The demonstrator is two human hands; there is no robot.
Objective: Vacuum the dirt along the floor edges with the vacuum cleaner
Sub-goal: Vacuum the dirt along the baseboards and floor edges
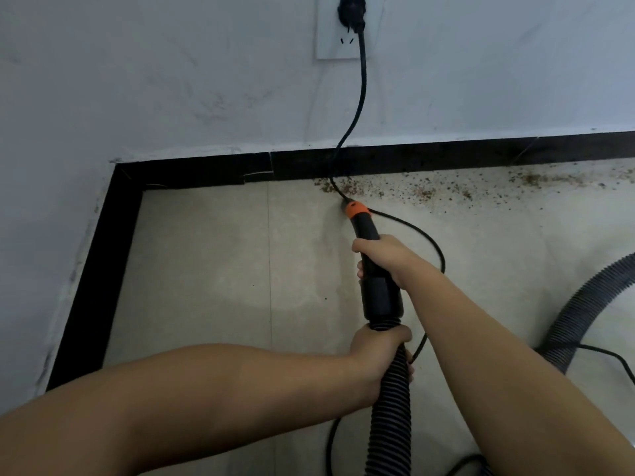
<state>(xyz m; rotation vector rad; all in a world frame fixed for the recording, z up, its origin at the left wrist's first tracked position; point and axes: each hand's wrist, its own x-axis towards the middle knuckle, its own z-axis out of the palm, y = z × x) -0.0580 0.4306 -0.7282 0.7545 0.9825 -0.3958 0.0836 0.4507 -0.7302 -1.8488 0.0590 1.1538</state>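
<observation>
Head view showed the right hand (385,259) gripping the black nozzle (372,266), its orange tip (356,209) beside dirt (412,192) along the baseboard (446,159). The left hand (378,352) clasped the ribbed hose (391,407).

Right hand (385,259) gripping black nozzle (372,269), left hand (378,352) gripping ribbed hose (391,407); orange tip (357,209) beside dirt (412,190)

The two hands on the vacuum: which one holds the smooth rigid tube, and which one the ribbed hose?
The right hand grips the smooth black tube, nearer the orange nozzle tip. The left hand grips the ribbed hose just below the tube.
</observation>
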